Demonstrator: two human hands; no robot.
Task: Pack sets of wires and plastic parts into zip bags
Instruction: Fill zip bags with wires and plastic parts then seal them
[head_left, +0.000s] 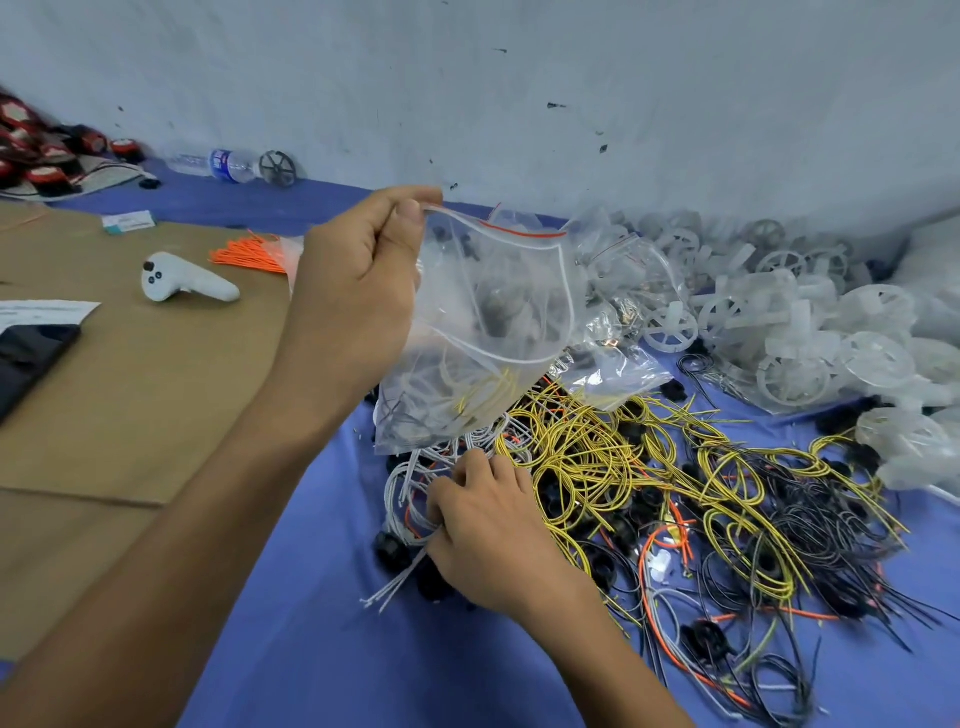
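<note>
Above tangled wires (613, 467), left hand (353, 291) pinches crinkly clear bag (483, 332).

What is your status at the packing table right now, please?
Left hand holds zip bag up, mouth open. Right hand gripping white wires. Yellow wires tangled alongside.

The zip bag (493, 312) is clear, glossy plastic film. My table (311, 649) wears matt blue cloth beside plain brown cardboard (130, 389).
</note>
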